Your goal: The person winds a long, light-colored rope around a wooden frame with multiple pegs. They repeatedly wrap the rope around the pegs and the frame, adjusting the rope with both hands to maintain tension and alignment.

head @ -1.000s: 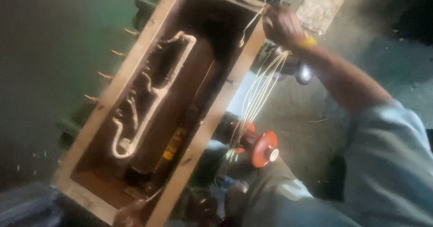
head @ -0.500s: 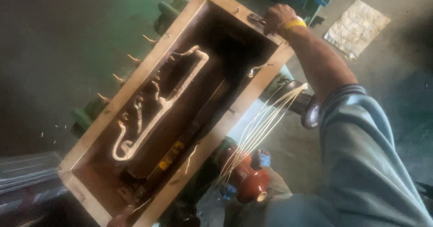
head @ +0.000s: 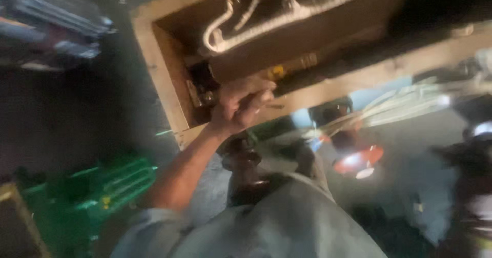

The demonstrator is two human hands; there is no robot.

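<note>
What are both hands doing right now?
Left hand: curled on the near wall of the wooden box; whether it clamps it cannot be told.
Right hand: out of view.

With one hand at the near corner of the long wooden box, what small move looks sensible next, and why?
Probably settling the grip before doing anything else. The left hand lies on the near rim of the long open wooden box, fingers curled over the edge by the dark metal parts in the corner. Pale cords lie loose inside and thin wires trail beside the box, and the picture is blurred, so the hold looks unsettled.
</note>
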